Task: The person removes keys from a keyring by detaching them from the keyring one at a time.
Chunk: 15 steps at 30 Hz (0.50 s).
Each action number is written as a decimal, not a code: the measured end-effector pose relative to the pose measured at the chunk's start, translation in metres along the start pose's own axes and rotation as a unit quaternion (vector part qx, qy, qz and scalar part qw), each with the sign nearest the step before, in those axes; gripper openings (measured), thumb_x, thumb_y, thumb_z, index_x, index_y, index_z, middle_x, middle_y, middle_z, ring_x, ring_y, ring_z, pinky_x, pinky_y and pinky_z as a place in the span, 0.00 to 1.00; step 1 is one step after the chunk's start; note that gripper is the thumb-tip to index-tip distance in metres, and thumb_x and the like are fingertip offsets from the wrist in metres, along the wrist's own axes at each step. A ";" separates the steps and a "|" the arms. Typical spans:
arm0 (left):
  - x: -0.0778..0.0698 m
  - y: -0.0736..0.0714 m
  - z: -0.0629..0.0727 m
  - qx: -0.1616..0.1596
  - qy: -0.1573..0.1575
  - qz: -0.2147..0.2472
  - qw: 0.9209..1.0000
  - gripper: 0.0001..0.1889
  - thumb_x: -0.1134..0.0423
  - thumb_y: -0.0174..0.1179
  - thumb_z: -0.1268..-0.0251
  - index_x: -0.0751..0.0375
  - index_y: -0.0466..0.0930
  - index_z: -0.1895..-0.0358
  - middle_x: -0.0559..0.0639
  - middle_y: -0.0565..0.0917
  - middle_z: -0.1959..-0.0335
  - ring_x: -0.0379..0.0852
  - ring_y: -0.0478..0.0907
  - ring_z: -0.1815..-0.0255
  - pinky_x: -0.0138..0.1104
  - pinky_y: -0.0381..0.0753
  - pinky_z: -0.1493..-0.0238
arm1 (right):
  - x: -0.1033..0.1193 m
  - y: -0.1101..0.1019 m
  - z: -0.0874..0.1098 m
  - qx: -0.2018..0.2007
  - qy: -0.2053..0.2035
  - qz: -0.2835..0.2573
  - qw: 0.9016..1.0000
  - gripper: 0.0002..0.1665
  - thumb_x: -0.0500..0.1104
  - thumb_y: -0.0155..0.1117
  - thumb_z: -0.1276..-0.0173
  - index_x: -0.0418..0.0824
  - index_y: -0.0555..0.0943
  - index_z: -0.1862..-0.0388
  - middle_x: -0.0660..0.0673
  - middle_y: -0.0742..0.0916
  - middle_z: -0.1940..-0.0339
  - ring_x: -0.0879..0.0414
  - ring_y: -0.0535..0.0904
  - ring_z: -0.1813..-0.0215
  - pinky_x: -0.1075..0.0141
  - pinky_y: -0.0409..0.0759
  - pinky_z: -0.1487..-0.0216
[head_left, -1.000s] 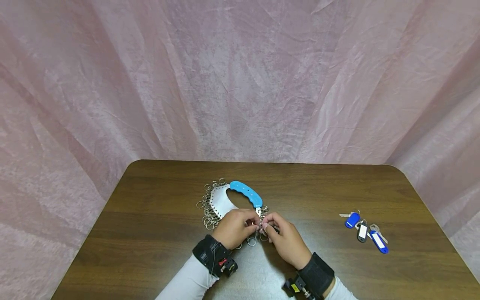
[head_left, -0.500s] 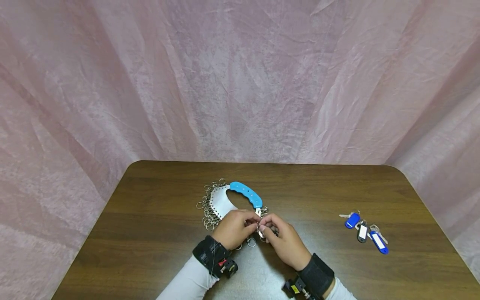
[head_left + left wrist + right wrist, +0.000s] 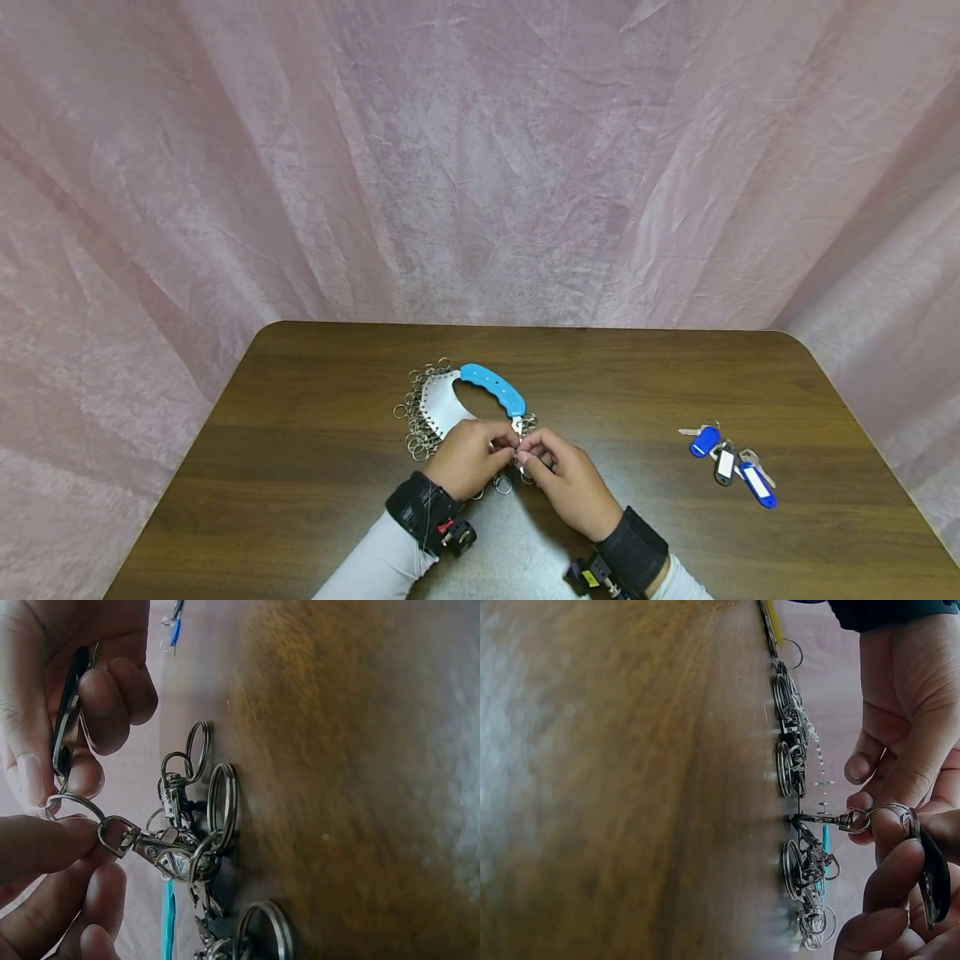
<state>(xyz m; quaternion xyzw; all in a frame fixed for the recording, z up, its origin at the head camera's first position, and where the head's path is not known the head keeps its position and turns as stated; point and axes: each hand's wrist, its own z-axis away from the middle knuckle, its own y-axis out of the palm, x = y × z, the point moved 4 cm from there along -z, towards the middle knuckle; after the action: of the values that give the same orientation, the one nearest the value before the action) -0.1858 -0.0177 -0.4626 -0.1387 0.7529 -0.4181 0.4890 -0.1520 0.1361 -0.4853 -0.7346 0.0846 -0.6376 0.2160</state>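
A large key holder, with a white crescent plate (image 3: 442,404) and a blue grip (image 3: 492,387), lies on the table with metal swivel clips and rings along its edge. My left hand (image 3: 468,454) pinches a split ring (image 3: 84,802) at the holder's near end. That ring passes through the loop of a swivel clip (image 3: 154,847). Close against it, my right hand (image 3: 566,479) holds a black key tag (image 3: 934,881) between thumb and curled fingers. A metal key (image 3: 69,724) lies along the tag. In the head view the fingers mostly hide ring and tag.
To the right on the brown table (image 3: 637,383) lie keys with a blue tag (image 3: 704,441), a black tag (image 3: 724,465) and another blue tag (image 3: 758,485). More loose rings (image 3: 223,806) hang from neighbouring clips. A pink curtain (image 3: 480,167) hangs behind the table.
My right thumb and fingertips have shifted slightly left, closer to the left fingertips. The left hand, the key holder and the tagged keys have stayed in place.
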 end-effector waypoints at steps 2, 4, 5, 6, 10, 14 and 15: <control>0.000 0.000 0.000 -0.001 0.004 -0.002 1.000 0.04 0.67 0.66 0.37 0.52 0.87 0.66 0.44 0.88 0.69 0.35 0.82 0.68 0.28 0.78 0.63 | 0.000 0.000 0.000 -0.002 -0.004 0.002 1.000 0.03 0.43 0.64 0.27 0.45 0.79 0.60 0.51 0.85 0.68 0.64 0.79 0.64 0.70 0.78 0.62; 0.000 0.000 0.000 -0.002 0.008 -0.003 1.000 0.04 0.67 0.66 0.37 0.52 0.87 0.66 0.44 0.88 0.69 0.35 0.82 0.67 0.28 0.79 0.62 | 0.000 -0.001 0.000 -0.004 -0.007 0.005 1.000 0.04 0.44 0.64 0.27 0.45 0.79 0.60 0.50 0.85 0.68 0.64 0.79 0.64 0.70 0.78 0.62; -0.001 -0.001 0.000 -0.003 0.010 -0.004 1.000 0.04 0.67 0.66 0.37 0.52 0.87 0.66 0.44 0.88 0.69 0.36 0.82 0.67 0.28 0.79 0.62 | 0.000 -0.001 0.000 -0.004 -0.008 0.006 1.000 0.05 0.44 0.63 0.26 0.44 0.79 0.60 0.51 0.85 0.68 0.65 0.79 0.65 0.71 0.78 0.62; -0.001 -0.001 0.000 -0.004 0.012 -0.005 1.000 0.04 0.67 0.66 0.37 0.52 0.87 0.66 0.44 0.89 0.68 0.36 0.83 0.67 0.28 0.79 0.62 | -0.001 -0.001 0.000 -0.005 -0.009 0.008 1.000 0.05 0.44 0.63 0.26 0.44 0.79 0.60 0.51 0.85 0.68 0.65 0.79 0.65 0.71 0.78 0.62; -0.001 -0.001 0.000 -0.004 0.016 -0.007 1.000 0.03 0.66 0.67 0.38 0.53 0.87 0.66 0.45 0.89 0.68 0.36 0.83 0.66 0.29 0.80 0.62 | 0.000 -0.001 0.000 -0.006 -0.011 0.009 1.000 0.04 0.43 0.64 0.27 0.45 0.79 0.61 0.53 0.85 0.68 0.65 0.79 0.65 0.71 0.78 0.62; -0.002 -0.001 0.001 -0.004 0.018 -0.009 1.000 0.03 0.66 0.68 0.38 0.52 0.87 0.67 0.47 0.89 0.68 0.36 0.83 0.66 0.28 0.79 0.62 | 0.000 -0.001 0.000 -0.003 -0.007 0.011 1.000 0.03 0.43 0.64 0.27 0.46 0.79 0.60 0.52 0.85 0.68 0.65 0.79 0.66 0.70 0.78 0.62; -0.002 -0.001 0.001 -0.004 0.018 -0.009 1.000 0.03 0.66 0.68 0.38 0.52 0.87 0.67 0.47 0.89 0.68 0.36 0.83 0.66 0.28 0.79 0.62 | 0.000 -0.001 0.000 -0.002 -0.003 0.013 1.000 0.03 0.44 0.64 0.27 0.46 0.79 0.60 0.52 0.85 0.68 0.65 0.79 0.66 0.71 0.78 0.62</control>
<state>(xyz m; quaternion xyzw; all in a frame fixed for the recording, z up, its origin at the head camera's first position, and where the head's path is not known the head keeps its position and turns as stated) -0.1845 -0.0176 -0.4608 -0.1396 0.7620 -0.4221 0.4708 -0.1522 0.1372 -0.4845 -0.7362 0.0950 -0.6319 0.2228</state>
